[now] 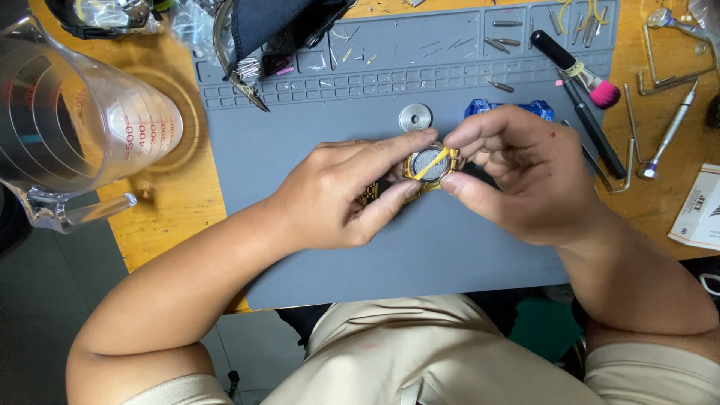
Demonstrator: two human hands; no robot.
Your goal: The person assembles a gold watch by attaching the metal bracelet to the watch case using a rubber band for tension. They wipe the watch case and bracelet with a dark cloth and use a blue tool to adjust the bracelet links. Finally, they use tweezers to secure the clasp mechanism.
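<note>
A gold-coloured watch case [429, 164] with its back open shows a round silver cell inside, crossed by a thin yellow strip. Both hands hold it above the grey work mat [315, 247]. My left hand [346, 193] pinches the case from the left with thumb and forefinger. My right hand [517, 169] grips its right side, fingertips at the top and bottom edges. A piece of gold bracelet [368, 195] shows under my left fingers.
A round silver case back [415, 118] lies on the mat just beyond the hands, a blue object [510, 109] behind my right hand. A clear measuring jug [67, 120] stands at left. A pink-tipped brush [577, 71], screwdrivers [666, 135] and small pins lie at right and back.
</note>
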